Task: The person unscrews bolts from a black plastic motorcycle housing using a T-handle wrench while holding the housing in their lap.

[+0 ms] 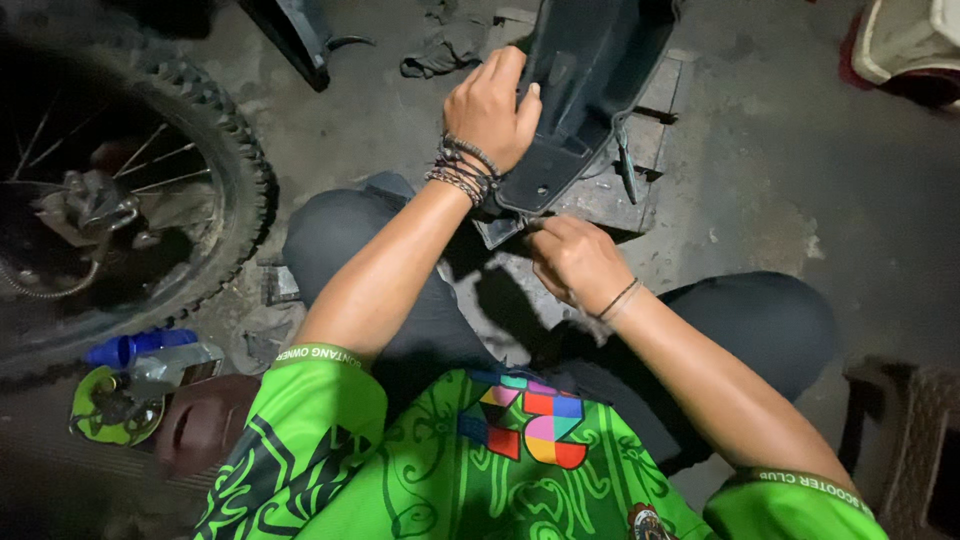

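Clasping the dark plastic fender (585, 75) near its lower end, the left hand (490, 110) has its grip wrapped over the panel's edge, fingers curled on top and thumb along the side (beaded bracelets ring the wrist). The right hand (575, 262) sits just below the fender's bottom tip with its fingers pressed together there, though what they pinch is hidden. The fender stands tilted over a wooden pallet (640, 150) on the concrete floor (790, 170), with a spoked motorcycle wheel (130, 200) well apart toward the floor's left edge
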